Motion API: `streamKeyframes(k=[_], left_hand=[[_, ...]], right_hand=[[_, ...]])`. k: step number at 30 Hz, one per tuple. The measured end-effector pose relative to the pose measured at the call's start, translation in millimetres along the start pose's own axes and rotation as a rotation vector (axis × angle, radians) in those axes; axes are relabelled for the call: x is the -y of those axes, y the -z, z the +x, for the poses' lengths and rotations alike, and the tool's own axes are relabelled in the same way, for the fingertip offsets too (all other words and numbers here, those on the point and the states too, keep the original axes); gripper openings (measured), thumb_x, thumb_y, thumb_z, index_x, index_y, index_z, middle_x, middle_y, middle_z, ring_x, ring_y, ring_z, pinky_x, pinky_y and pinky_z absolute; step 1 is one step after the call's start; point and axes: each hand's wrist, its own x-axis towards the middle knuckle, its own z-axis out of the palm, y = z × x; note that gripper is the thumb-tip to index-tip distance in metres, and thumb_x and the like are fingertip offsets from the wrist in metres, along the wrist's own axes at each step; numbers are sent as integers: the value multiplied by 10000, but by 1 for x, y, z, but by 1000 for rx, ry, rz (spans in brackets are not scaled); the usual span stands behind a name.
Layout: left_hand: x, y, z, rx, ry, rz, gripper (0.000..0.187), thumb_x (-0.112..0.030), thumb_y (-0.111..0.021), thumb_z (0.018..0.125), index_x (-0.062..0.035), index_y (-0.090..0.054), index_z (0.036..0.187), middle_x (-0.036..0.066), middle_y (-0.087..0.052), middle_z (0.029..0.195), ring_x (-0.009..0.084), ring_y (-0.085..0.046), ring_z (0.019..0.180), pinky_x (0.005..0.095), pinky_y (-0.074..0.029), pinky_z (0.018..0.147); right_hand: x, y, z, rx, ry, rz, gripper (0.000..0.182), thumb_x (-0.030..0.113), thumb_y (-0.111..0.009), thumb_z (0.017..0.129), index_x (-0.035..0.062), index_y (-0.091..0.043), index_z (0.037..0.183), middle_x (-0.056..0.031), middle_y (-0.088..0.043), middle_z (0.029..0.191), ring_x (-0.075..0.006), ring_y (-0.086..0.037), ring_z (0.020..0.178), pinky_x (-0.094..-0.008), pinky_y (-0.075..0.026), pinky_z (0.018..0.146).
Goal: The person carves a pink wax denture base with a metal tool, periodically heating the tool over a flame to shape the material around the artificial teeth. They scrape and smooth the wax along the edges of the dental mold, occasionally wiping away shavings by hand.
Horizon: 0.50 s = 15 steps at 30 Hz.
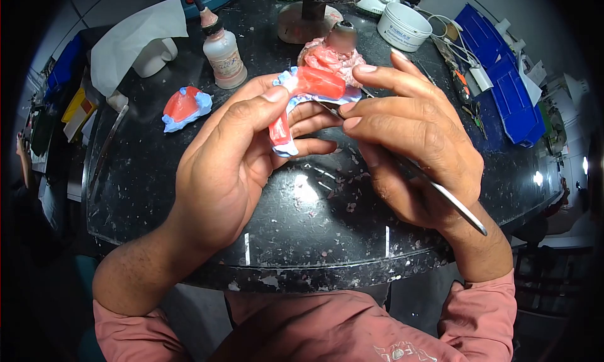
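A red and pale-blue moulded piece is gripped between the thumb and fingers of my left hand, above the middle of the black table. My right hand, to its right, holds a thin metal tool; the tool's tip reaches the underside of the piece, and its other end points down to the right. Just beyond the piece is a crumpled pink mass, with a small burner-like object whose top is blurred. A second red and blue piece lies on the table to the left.
On the black table stand a bottle with a brush and a round metal base. A white tub, blue trays and cables are at the back right. Another metal tool and white paper are left.
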Motion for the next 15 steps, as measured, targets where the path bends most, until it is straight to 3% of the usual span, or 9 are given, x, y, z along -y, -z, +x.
streamKeyframes(k=[15], left_hand=[[-1,2,1,79,32,-99,598,-270,-323,971,102,-324,1440,287,-512,1363,328,-540,1262,427,-436,1062]], right_hand=[[-1,-1,0,-28,10,-4,303,-60,-746,789,78,-682,1051,-87,-721,1025,-306,-654,1122,-530,-425,1065]])
